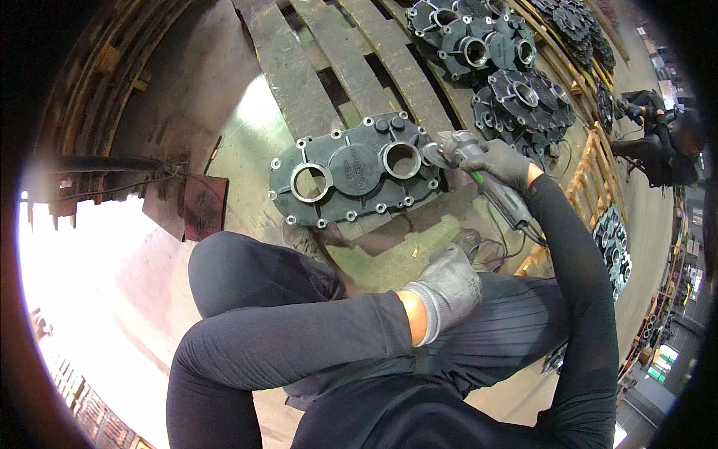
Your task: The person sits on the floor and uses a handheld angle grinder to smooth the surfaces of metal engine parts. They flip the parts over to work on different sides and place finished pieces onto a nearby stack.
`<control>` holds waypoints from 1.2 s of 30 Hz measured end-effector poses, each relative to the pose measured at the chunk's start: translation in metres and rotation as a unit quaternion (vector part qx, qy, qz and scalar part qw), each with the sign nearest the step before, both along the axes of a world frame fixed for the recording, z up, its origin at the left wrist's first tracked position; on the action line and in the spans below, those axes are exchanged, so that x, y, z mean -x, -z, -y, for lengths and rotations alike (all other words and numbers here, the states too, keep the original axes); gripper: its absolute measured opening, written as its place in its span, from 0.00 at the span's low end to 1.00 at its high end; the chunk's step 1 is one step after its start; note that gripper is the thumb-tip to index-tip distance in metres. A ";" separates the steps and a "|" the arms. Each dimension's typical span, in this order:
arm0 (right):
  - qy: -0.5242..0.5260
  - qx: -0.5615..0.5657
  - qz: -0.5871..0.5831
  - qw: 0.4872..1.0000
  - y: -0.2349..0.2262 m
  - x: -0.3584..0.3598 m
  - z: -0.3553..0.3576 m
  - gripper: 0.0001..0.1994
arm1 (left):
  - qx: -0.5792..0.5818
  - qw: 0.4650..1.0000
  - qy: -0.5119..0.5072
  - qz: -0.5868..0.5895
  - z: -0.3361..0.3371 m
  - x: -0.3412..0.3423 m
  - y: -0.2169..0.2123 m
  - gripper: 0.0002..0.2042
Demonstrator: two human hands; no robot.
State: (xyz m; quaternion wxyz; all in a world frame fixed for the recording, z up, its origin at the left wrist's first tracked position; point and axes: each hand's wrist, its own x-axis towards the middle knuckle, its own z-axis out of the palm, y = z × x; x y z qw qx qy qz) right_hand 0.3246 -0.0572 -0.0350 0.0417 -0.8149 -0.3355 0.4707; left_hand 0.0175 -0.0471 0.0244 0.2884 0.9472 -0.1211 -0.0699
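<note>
My gloved right hand [499, 165] is closed around an angle grinder [502, 200], which has a grey head and a dark body with a green mark. The grinder's small disc [433, 154] is at the right end of a dark green metal housing cover [354, 172], close to its right-hand round opening. Whether the disc touches the metal cannot be told. The cover lies flat, with two large bored holes and small bosses around its rim. My gloved left hand [447, 290] rests on my right thigh, fingers curled in, with nothing visible in it.
A slatted wooden pallet [288, 71] lies beyond the cover. Stacked housing covers [523, 105] stand at the far right, beside more pallets [591, 176]. The grinder's cord [497, 258] loops near my right knee. A reddish-brown plate [205, 207] is at left. Another person [658, 138] sits far right.
</note>
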 end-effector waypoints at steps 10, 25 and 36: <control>0.296 -0.044 -0.230 0.926 -0.007 0.042 0.047 0.21 | -0.077 0.995 0.062 -0.017 -0.010 0.002 -0.018 0.07; -0.001 -0.118 0.170 0.978 -0.003 0.073 0.084 0.38 | -0.075 0.992 0.073 -0.064 -0.010 0.003 -0.021 0.10; -0.166 -0.144 0.259 0.940 0.037 0.069 0.101 0.40 | -0.043 0.997 0.039 -0.043 -0.009 -0.003 -0.014 0.05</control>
